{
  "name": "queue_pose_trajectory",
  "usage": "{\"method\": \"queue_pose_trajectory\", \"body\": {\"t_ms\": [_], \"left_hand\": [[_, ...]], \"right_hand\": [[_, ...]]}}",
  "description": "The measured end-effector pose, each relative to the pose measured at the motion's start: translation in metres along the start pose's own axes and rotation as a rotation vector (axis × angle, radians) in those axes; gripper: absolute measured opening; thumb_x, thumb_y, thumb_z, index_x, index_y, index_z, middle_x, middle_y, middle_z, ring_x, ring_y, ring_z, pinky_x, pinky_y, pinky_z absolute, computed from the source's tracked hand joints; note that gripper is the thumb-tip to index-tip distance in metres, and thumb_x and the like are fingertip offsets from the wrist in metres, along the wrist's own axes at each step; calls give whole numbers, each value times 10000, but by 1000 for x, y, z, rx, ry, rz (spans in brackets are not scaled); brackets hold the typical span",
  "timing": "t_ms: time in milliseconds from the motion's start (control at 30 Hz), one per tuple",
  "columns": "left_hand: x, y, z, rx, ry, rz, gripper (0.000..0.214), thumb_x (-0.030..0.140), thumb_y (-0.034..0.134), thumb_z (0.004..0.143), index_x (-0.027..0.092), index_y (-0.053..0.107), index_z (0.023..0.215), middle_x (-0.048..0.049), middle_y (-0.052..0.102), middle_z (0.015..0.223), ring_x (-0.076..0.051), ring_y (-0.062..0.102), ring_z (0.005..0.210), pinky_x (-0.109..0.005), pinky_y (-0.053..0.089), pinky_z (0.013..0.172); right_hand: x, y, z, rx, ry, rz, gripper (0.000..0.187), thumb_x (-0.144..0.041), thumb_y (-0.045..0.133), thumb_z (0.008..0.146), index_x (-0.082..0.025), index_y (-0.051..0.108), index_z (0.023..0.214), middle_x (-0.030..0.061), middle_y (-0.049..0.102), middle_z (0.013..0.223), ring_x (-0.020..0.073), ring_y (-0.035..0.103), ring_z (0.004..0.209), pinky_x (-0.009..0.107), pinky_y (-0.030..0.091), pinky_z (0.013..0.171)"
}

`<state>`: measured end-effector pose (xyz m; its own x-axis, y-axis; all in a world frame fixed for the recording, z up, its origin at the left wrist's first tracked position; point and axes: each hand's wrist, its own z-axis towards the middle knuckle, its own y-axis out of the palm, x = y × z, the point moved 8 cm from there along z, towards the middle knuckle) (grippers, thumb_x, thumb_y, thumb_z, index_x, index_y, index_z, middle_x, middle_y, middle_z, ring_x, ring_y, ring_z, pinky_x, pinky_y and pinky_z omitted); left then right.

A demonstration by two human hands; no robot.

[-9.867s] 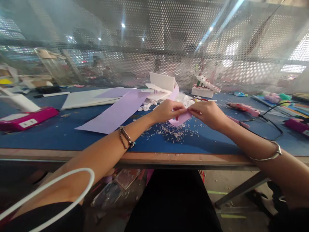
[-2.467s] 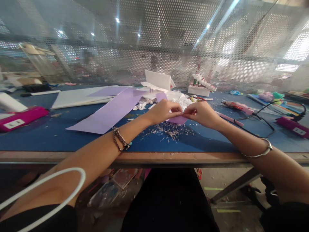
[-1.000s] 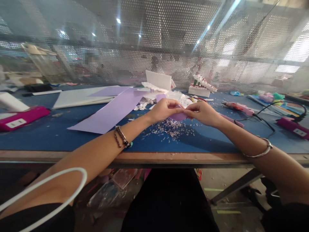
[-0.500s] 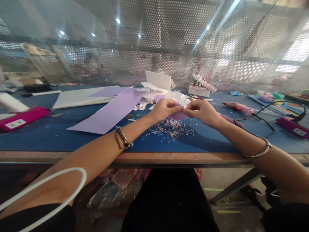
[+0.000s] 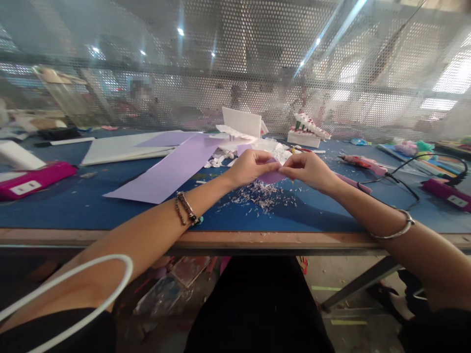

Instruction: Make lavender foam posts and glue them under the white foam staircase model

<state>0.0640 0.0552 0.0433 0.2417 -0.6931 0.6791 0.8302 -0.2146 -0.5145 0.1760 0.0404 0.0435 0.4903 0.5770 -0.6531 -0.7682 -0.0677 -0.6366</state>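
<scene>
Both hands meet over the middle of the blue table [image 5: 91,211]. My left hand [image 5: 250,166] and my right hand [image 5: 307,171] are closed, each pinching one end of a small lilac foam piece [image 5: 271,176] held just above the tabletop. Fine pale shavings [image 5: 261,193] lie scattered right under the piece. A long lilac foam sheet [image 5: 172,169] rests flat to the left of my left hand.
White foam boards [image 5: 121,147] and white foam scraps [image 5: 243,130] lie behind the hands. A pink glue gun [image 5: 362,163] with a black cord [image 5: 401,189] lies to the right. Pink boxes sit at far left [image 5: 35,179] and far right [image 5: 447,193]. A perforated screen [image 5: 235,63] closes the back.
The hands have kept pinching the small lilac piece, shifting only slightly; the piece has been turned a little between the fingers. Nothing else on the table moved.
</scene>
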Motion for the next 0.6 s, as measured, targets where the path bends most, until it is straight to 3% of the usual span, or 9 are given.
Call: {"method": "queue_pose_trajectory", "body": {"t_ms": [233,400,600], "left_hand": [[-4,0,0,1,-14,11,303,403,619,730,119,586,631,32,445,555,-57,377,527,-211,272,496],[-1,-1,1,40,-8,49,323,405,624,725,123,561,578,37,413,535,-56,345,517,-214,253,481],[0,-1,-1,61,-43,19,293,405,644,702,117,622,657,29,463,542,-59,377,515,-219,271,491]], "right_hand": [[-1,3,1,-96,-22,-101,246,-313,539,783,-148,594,609,-21,498,528,62,398,509,243,299,504],[-5,-1,1,-44,-32,-74,203,-286,582,746,-144,591,602,-20,512,548,68,422,550,245,317,545],[-1,-2,0,19,-10,-27,260,-375,623,717,-150,578,595,-14,522,563,70,422,546,246,312,531]]}}
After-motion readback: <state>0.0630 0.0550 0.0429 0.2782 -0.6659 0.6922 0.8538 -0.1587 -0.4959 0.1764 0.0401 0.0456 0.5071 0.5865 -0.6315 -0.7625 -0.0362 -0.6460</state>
